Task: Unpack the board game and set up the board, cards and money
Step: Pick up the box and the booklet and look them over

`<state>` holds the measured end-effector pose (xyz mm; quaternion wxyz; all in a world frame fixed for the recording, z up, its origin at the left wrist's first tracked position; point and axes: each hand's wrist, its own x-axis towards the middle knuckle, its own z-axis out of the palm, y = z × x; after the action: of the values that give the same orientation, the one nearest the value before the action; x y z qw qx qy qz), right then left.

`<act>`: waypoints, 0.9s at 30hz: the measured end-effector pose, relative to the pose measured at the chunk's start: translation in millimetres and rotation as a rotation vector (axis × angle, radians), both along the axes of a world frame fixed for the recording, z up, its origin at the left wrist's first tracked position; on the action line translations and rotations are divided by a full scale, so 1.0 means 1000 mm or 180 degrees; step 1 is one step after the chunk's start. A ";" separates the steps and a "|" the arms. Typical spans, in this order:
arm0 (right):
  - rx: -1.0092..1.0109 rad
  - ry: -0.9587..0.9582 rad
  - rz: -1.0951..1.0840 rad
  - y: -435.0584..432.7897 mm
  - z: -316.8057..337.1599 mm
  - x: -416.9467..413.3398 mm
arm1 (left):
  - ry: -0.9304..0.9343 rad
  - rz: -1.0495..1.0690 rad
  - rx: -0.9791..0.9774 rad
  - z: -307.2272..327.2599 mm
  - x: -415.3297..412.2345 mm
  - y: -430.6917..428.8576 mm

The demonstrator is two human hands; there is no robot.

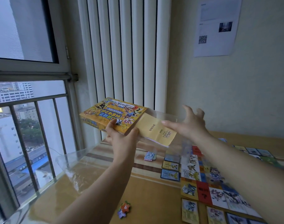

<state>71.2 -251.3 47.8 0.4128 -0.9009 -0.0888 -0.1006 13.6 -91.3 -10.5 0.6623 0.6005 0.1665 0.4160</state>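
Yellow box (112, 116) with multicolour character art, tan booklet (155, 130), brown-striped desk (115, 151), red, white, blue, yellow squared board (202, 183), blue-bordered cards (170, 174)

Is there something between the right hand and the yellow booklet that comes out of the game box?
Nothing visible stands between them. The right hand is open, its thumb already at the edge of the yellow booklet, which sticks out of the game box held by the left hand above the table.
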 end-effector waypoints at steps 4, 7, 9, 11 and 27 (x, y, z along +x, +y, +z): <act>-0.1170 0.0311 0.0377 0.008 0.016 0.013 | -0.0045 -0.0191 0.0102 0.002 -0.003 -0.008; -0.1096 0.0761 0.0718 0.016 0.024 0.016 | -0.0177 -0.0322 0.0130 0.001 -0.005 -0.014; -0.0996 0.1016 0.0843 0.018 0.026 0.017 | -0.0231 -0.0398 0.0115 -0.005 -0.002 -0.012; -0.0805 0.1193 0.0892 0.019 0.023 0.017 | -0.0199 -0.0498 0.0201 -0.005 -0.004 -0.012; -0.1033 0.0808 0.0828 0.018 0.021 0.020 | -0.0131 -0.0584 -0.0059 -0.013 0.004 -0.007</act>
<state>90.8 -233.4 69.2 0.2800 -0.9418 -0.1664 0.0831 17.2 -98.1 -23.7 0.7064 0.5984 0.1009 0.3643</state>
